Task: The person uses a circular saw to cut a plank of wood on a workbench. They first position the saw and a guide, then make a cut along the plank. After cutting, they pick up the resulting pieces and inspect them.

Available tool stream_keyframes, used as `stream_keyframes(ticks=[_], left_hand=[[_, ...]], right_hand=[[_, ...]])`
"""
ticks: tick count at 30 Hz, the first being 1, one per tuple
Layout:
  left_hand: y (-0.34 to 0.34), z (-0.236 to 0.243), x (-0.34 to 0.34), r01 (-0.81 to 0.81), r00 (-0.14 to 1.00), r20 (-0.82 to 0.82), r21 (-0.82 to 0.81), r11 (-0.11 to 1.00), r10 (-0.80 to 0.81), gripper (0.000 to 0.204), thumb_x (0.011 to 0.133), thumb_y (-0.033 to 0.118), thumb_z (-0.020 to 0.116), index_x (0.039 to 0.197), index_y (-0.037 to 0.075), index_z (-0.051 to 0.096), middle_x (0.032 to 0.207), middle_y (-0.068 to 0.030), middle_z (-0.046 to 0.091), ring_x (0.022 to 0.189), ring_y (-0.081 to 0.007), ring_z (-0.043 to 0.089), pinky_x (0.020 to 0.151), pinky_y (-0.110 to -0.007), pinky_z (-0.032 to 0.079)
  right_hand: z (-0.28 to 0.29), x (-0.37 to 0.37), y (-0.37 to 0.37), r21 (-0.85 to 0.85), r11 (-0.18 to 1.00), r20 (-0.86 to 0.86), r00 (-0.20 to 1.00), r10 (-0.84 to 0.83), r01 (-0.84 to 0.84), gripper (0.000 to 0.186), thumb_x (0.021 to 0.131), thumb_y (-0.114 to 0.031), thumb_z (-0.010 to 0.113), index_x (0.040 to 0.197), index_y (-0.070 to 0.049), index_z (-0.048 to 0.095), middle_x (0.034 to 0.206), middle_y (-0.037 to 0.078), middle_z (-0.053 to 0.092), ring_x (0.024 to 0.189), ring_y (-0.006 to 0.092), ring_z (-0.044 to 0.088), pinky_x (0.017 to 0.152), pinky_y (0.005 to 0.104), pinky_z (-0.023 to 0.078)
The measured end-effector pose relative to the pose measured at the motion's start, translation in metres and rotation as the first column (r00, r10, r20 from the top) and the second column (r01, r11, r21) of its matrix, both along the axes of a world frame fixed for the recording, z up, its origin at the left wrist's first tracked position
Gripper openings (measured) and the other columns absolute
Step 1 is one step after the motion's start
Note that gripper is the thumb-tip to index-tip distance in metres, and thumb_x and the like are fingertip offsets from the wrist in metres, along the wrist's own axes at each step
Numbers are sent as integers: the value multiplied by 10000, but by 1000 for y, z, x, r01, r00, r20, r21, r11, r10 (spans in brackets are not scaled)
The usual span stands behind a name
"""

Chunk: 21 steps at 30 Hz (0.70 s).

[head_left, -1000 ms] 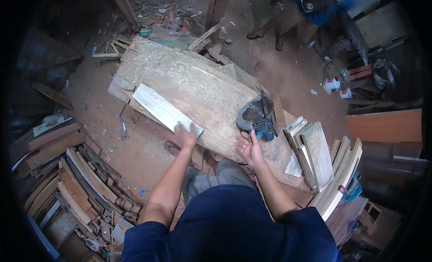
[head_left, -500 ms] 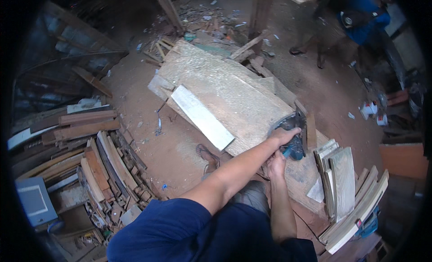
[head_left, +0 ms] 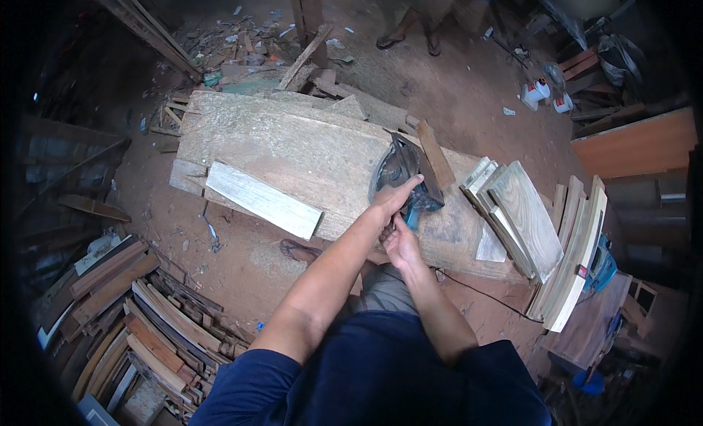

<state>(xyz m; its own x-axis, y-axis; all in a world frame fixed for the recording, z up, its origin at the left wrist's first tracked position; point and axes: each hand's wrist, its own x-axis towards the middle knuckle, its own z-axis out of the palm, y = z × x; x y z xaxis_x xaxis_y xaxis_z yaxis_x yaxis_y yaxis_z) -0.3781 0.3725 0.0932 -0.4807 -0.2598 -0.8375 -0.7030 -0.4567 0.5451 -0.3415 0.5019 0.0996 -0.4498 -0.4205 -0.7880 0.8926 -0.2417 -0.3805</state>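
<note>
On the wide wooden board [head_left: 293,148] serving as a work surface sits a dark circular saw [head_left: 395,159] with a teal handle part. My left hand [head_left: 395,197] is closed on the saw's near side, thumb pointing right. Just below it, my right hand [head_left: 400,243] is at the back end of the saw with palm turned up and fingers curled; what they hold is hidden. A pale plank [head_left: 260,199] lies along the board's near left edge. Right beside the saw is a short brown wood piece [head_left: 435,154].
Several cut boards [head_left: 523,214] lean at the right end, with long planks [head_left: 575,258] and a blue power tool [head_left: 602,265] beyond. A black cord [head_left: 483,298] trails right. Stacked lumber [head_left: 168,331] fills the lower left. A person's feet [head_left: 410,42] show at the far side.
The view has swung right, so the bench and saw appear farther left. My right hand has turned palm up at the saw's back. The person at the far side now shows mostly as legs.
</note>
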Motion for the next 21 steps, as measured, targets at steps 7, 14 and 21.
stream_keyframes(ticks=[7,14,21], left_hand=[[1,-6,8,-66,997,-48,-21,998,65,954,685,652,719,1143,-180,633,1188,-296,653,1082,-361,658,934,-394,492],[-10,27,14,-11,1000,-27,-125,992,8,744,756,584,679,1006,-116,715,993,-249,717,945,-315,699,863,-394,507],[-22,63,35,-62,993,-97,6,998,62,800,837,646,657,1111,-106,681,1060,-250,695,1054,-332,660,923,-399,487]], right_hand=[[14,11,-8,667,744,-697,396,598,50,171,909,-18,692,926,-19,521,783,28,592,643,100,570,591,263,475],[15,11,-9,562,820,-510,734,448,-110,190,1008,-200,610,965,-23,555,818,28,609,645,96,563,578,261,451],[4,10,-13,-193,944,268,940,-211,266,535,1045,-491,443,943,5,615,693,56,604,638,175,586,598,372,473]])
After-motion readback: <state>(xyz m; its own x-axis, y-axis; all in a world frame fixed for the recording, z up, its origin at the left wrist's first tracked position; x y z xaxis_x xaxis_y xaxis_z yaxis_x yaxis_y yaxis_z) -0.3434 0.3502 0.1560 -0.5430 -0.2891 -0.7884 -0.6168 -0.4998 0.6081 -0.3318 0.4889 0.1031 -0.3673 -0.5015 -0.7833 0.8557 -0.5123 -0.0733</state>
